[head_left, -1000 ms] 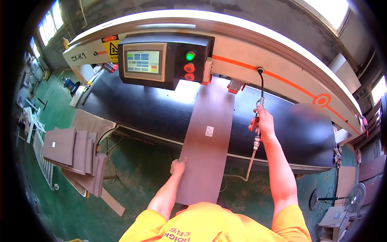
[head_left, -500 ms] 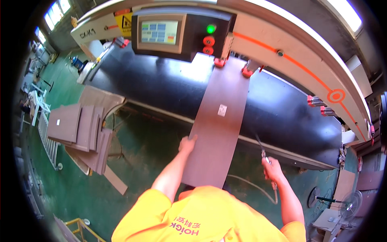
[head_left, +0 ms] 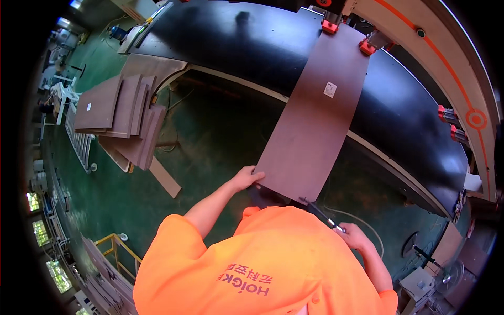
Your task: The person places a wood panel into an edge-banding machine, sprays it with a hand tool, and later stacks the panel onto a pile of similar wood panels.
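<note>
A long brown panel [head_left: 315,126] with a small white label [head_left: 329,90] lies across the black machine table, its near end jutting out toward my body. My left hand [head_left: 245,179] grips the panel's near left corner, thumb on the top face and fingers underneath. In my right hand [head_left: 355,236] is an air blow gun [head_left: 336,226] with a long thin dark nozzle. The nozzle's tip is at the panel's near edge; whether it touches I cannot tell. A pale hose [head_left: 367,219] curves behind the right hand.
Red clamps [head_left: 330,23] of the machine stand at the panel's far end, under a white beam [head_left: 415,26] with an orange stripe. Several brown boards [head_left: 113,107] are stacked at the left. A yellow frame [head_left: 118,252] stands lower left, and a fan [head_left: 452,274] lower right.
The view has tipped downward. My left hand has slid from the panel's left side to its near corner. My right hand has brought the blow gun in from the right to the near edge.
</note>
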The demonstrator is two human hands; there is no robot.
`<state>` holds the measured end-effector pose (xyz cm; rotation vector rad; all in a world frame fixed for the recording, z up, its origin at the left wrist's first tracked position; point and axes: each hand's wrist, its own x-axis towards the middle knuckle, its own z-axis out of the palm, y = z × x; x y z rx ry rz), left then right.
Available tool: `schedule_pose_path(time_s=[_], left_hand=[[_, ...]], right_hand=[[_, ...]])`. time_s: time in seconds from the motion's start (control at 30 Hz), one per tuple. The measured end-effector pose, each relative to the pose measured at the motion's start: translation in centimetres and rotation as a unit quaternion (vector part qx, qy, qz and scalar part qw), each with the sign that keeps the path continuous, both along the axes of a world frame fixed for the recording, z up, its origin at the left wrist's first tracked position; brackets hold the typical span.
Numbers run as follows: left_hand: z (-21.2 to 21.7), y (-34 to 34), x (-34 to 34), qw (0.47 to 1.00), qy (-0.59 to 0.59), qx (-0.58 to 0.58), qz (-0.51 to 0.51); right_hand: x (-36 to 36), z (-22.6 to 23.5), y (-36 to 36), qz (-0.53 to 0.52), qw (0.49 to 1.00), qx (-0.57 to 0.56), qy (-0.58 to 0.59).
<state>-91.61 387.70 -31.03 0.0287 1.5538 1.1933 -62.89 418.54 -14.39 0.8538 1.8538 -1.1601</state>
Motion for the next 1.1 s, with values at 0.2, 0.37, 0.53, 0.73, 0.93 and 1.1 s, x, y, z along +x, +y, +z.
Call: schedule_pose_path(time_s=[0.2, 0.37, 0.53, 0.73, 0.93, 1.1], left_hand=[[0.3, -2.0, 2.1, 0.999, 0.037, -0.008, 0.034], [0.7, -1.2, 3.5, 0.984, 0.147, -0.032, 0.095], [-0.8, -0.2, 4.2, 0.964, 0.216, -0.092, 0.123], [2.0, 2.0, 6.1, 0.897, 0.375, -0.211, 0.097], [-2.2, 2.9, 8.4, 0.841, 0.355, -0.292, 0.285], [0.2, 7.2, 13.6, 0.919, 0.154, -0.185, 0.312]], right_hand=[[-4.1, 0.8, -0.9, -0.055, 0.996, -0.057, -0.027], [-2.1, 2.3, 1.5, -0.074, 0.997, -0.012, -0.038], [1.2, 2.5, 3.4, 0.005, 0.997, 0.01, -0.071], [4.8, -0.9, 4.3, 0.059, 0.998, 0.014, -0.013], [5.0, -2.7, 3.0, 0.133, 0.986, 0.067, 0.081], [6.0, -4.0, 4.5, 0.158, 0.976, 0.078, 0.128]])
